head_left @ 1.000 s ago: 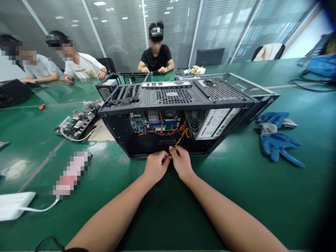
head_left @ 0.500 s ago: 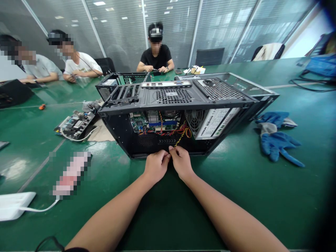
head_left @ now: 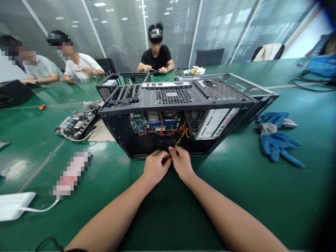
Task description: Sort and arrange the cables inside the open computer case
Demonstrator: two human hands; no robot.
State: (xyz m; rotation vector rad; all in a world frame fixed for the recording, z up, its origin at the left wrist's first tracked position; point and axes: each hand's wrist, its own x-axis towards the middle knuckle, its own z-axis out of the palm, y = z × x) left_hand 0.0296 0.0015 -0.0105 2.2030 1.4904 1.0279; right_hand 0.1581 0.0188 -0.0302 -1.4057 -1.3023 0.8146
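A black computer case point(head_left: 119, 140) lies open toward me on the green table. Inside it show a motherboard point(head_left: 168, 123), a power supply point(head_left: 215, 123) with a white label, and bundled coloured wires. From the bundle a twisted yellow-and-black cable point(head_left: 181, 138) runs down to my fingers at the case's front edge. My right hand point(head_left: 182, 161) is closed, pinching this cable between thumb and forefinger. My left hand point(head_left: 155, 166) is closed beside it, its thumb and forefinger on the cable's lower part. The cable's end is hidden by the fingers.
Left of the case lie a loose circuit board point(head_left: 76, 124) with a white cable, a blurred-out phone point(head_left: 70, 175) and a white power bank point(head_left: 15, 205). Blue work gloves point(head_left: 275, 141) are at right. A second case point(head_left: 262, 91) stands behind. Three people sit across the table.
My left fingers have shifted slightly and show a bit more cable between the hands. My right hand has barely moved. Across the table, one person at left has raised a hand.
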